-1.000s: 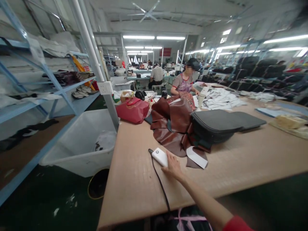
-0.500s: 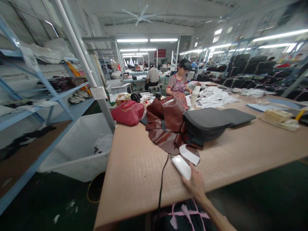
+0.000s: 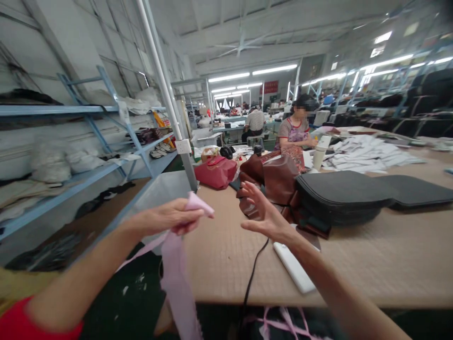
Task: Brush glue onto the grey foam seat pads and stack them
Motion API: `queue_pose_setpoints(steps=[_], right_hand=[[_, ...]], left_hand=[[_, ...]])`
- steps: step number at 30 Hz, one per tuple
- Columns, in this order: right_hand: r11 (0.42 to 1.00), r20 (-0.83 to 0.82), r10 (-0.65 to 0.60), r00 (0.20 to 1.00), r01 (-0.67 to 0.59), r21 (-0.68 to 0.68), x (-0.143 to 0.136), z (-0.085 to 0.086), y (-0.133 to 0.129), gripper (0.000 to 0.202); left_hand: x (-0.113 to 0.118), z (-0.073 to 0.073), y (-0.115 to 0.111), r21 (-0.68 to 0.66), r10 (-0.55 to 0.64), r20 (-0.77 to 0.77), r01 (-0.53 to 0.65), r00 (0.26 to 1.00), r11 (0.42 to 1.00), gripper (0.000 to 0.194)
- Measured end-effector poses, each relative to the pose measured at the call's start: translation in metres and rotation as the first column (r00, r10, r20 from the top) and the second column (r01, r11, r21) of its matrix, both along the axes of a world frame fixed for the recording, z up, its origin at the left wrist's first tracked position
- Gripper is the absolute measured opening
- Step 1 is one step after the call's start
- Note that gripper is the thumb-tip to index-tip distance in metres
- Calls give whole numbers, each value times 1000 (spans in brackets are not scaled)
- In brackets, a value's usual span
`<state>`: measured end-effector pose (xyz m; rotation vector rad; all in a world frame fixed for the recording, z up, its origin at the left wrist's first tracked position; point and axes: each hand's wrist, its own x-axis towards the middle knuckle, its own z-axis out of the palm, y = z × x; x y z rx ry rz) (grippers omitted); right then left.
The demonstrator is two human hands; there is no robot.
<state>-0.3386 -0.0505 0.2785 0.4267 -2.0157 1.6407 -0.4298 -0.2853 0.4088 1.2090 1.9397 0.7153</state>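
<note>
My left hand (image 3: 180, 218) is closed around a pink fabric strip (image 3: 177, 283), whose long end hangs down past the table's left edge. A folded bit of the strip sticks out between thumb and fingers. My right hand (image 3: 264, 212) is raised over the table, fingers spread, with nothing in it. Behind it lies a pile of brown leather pieces (image 3: 281, 177). Below my right forearm a white, rounded, flat device (image 3: 293, 269) rests on the table, partly covered by the arm. A black cord (image 3: 255, 269) runs near it to the front edge.
Stacked black panels (image 3: 343, 193) lie right of the leather, and a red bag (image 3: 215, 172) sits at the left corner. A metal post (image 3: 173, 104) and a white bin (image 3: 159, 189) flank the table. Across it, a co-worker (image 3: 295, 125) handles material near white pieces (image 3: 368, 153).
My right hand has left the white device and risen, opening. My left hand has come into view with the pink strip. The view has swung left.
</note>
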Motion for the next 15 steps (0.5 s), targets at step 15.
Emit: queue_pose_setpoints(steps=[15], right_hand=[[991,358,57,932,-8,-136,78,72,116,37]], left_hand=[[-8,46,-30,-92,141,-103,-150,985,984,26]])
